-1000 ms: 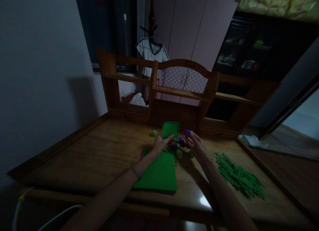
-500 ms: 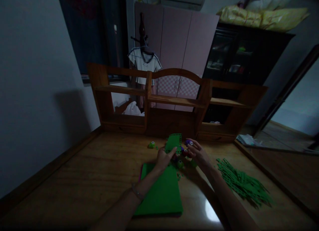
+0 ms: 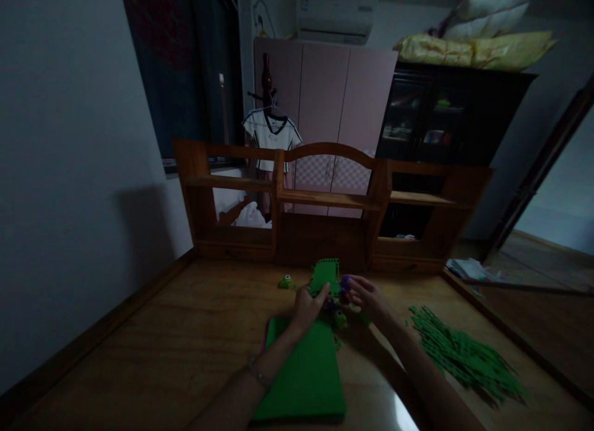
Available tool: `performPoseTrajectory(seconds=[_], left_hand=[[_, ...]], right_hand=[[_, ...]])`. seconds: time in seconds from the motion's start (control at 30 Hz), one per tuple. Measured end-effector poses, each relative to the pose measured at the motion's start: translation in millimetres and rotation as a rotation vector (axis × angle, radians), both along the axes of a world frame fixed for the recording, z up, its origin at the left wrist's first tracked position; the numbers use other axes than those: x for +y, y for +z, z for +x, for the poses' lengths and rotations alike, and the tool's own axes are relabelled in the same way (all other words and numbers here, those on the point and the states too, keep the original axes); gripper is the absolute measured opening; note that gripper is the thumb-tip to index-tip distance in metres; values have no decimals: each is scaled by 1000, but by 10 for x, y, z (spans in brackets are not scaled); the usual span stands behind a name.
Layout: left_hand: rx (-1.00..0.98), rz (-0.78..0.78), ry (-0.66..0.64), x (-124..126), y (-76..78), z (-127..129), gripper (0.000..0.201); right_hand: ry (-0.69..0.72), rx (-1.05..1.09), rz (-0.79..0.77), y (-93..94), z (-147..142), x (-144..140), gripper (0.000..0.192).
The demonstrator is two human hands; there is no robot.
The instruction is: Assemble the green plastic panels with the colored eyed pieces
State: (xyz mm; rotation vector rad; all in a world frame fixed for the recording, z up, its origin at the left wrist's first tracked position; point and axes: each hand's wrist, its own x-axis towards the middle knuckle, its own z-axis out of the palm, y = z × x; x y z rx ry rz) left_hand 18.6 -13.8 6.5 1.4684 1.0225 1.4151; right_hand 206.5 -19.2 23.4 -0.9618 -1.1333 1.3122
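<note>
My left hand [image 3: 308, 308] is closed on a small green sheet [image 3: 325, 275] with a row of holes along its edges, the thumb lying on top. Pinched in the fingers of my right hand [image 3: 367, 293] is a small purple piece [image 3: 346, 282], at the sheet's right edge; in the dim light I cannot tell whether they touch. Just below the hands sits a green googly-eyed piece [image 3: 340, 319], and a dark red one is partly hidden by my right fingers. Under my left forearm lies a stack of larger green sheets [image 3: 306, 369].
Another green googly-eyed piece [image 3: 286, 282] stands left of the hands. A heap of thin green strips [image 3: 464, 350] lies on the right of the wooden table [image 3: 185, 338]. Small green scraps [image 3: 337, 342] lie beside the stack. A wooden shelf unit [image 3: 329, 199] rises along the back edge.
My right hand has moved left with the purple piece, up to the sheet's edge. The purple piece has turned, so its eye no longer shows. The camera view has tilted up slightly.
</note>
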Motion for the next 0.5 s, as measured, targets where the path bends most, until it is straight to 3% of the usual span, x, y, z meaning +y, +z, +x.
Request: performPoseTrajectory(seconds=[0.3, 0.5], left_hand=[[83, 64, 37, -6, 6, -52, 36], [127, 65, 24, -27, 9, -37, 37]], right_hand=[[-20, -77, 29, 68, -67, -60, 38], [-44, -85, 4, 16, -56, -11, 39]])
